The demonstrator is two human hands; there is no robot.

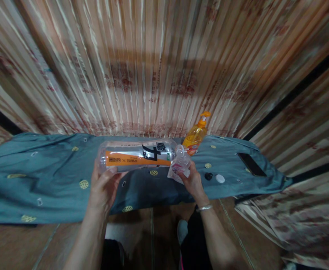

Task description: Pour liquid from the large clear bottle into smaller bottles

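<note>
My left hand [105, 185] is closed round the base end of a large clear plastic drink bottle [136, 154]. The bottle has an orange and silver label and lies sideways in the air, neck to the right. My right hand [191, 180] grips a small clear plastic bottle [183, 162] right at the large bottle's neck. How the two mouths meet cannot be made out. A white printed packet or paper [176, 174] shows below the small bottle; whether my fingers touch it is unclear. To the right of my right hand lie a black cap [208, 176] and a white cap [220, 178].
An orange pump bottle [195, 137] stands behind my right hand. A dark phone [251, 164] lies at the right end of the narrow surface covered with green patterned cloth [57, 176]. A striped curtain [153, 67] hangs close behind, with dark poles at both sides.
</note>
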